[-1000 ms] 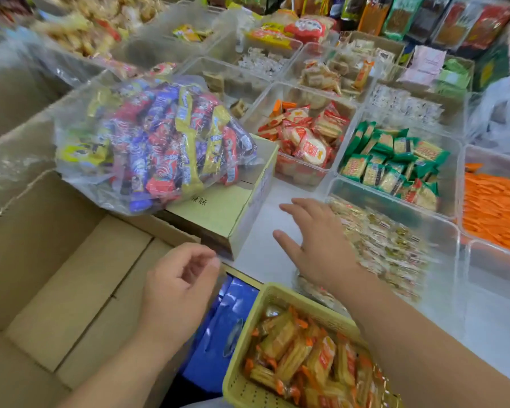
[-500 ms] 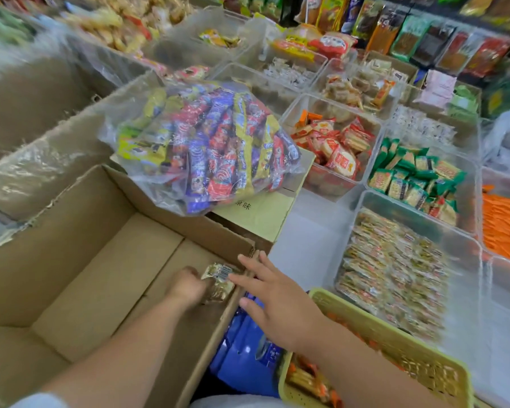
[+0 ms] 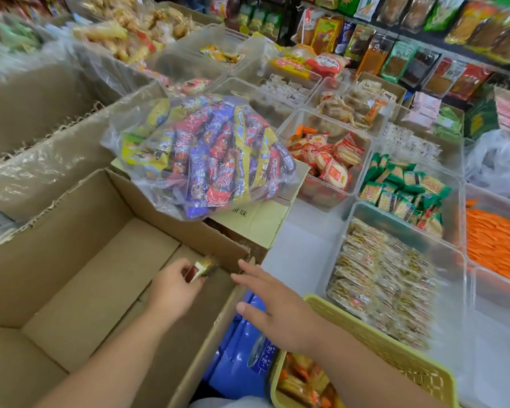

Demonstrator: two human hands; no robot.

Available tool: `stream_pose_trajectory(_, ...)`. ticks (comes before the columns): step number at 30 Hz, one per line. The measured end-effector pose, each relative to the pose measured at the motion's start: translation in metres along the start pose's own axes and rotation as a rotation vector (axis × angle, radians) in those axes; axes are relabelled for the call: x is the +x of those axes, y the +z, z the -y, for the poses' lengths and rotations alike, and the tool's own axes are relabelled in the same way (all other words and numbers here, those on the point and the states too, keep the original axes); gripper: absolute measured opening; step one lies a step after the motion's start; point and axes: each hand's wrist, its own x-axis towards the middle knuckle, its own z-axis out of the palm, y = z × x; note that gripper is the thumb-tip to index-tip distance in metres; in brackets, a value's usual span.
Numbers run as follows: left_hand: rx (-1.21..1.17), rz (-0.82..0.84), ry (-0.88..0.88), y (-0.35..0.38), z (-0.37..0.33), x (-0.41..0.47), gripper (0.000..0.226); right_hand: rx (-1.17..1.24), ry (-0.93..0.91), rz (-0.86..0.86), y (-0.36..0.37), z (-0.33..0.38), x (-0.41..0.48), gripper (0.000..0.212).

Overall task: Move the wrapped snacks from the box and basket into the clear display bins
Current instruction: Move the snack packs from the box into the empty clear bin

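Note:
My left hand (image 3: pixel 175 285) is down inside the brown cardboard box (image 3: pixel 80 231), at its right corner, pinching a small gold-and-red wrapped snack (image 3: pixel 202 267). Fingers straight and holding nothing, my right hand (image 3: pixel 273 304) hovers over the box's right wall. The yellow basket (image 3: pixel 395 346) at lower right holds orange-wrapped snacks (image 3: pixel 304 378). Beside it stands a clear display bin (image 3: pixel 365 213) filled with pale wrapped snacks (image 3: pixel 386 278).
A clear bag of colourful candy sticks (image 3: pixel 206 154) lies on a small carton (image 3: pixel 256 222) behind the box. A blue package (image 3: pixel 239 363) sits between box and basket. More clear bins hold red (image 3: pixel 327 154), green (image 3: pixel 404 187) and orange (image 3: pixel 498 242) packets. Hanging snack bags line the back.
My left hand went down into the box and picked up a small wrapped snack. My right hand pulled back from the clear bin to the box's right wall.

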Motion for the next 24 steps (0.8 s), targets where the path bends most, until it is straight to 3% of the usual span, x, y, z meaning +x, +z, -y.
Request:
stream_pose_trajectory(4,0.162,-0.283,0.61,-0.041,-0.012,-0.045,0.03,0.4,0.104,-0.133,-0.009,0.012,-0.017,0.049)
stream_pose_trajectory(6,0.194,-0.38,0.895,-0.051,-0.028,-0.066,0.018,0.74,0.132,-0.121,-0.012,0.018,-0.028,0.054)
stream_pose_trajectory(9,0.227,-0.418,1.089,-0.048,-0.058,-0.092,0.02,1.04,0.132,-0.134,-0.013,0.023,-0.044,0.052)
stream_pose_trajectory(13,0.197,-0.359,1.123,-0.028,-0.09,-0.112,0.028,1.223,0.151,-0.264,-0.017,0.014,-0.064,0.032)
stream_pose_trajectory(18,0.074,0.008,0.801,-0.006,-0.11,-0.13,0.09,1.293,0.167,-0.446,-0.031,-0.015,-0.102,0.048)
stream_pose_trajectory(20,0.107,0.06,0.867,0.007,-0.12,-0.133,0.085,1.283,0.158,-0.447,-0.035,-0.025,-0.119,0.045)
stream_pose_trajectory(22,0.145,0.059,0.987,0.021,-0.132,-0.135,0.066,1.23,0.175,-0.475,-0.039,-0.033,-0.135,0.04)
stream_pose_trajectory(24,0.107,0.151,0.95,0.032,-0.146,-0.135,0.051,1.118,0.207,-0.543,-0.044,-0.046,-0.152,0.052)
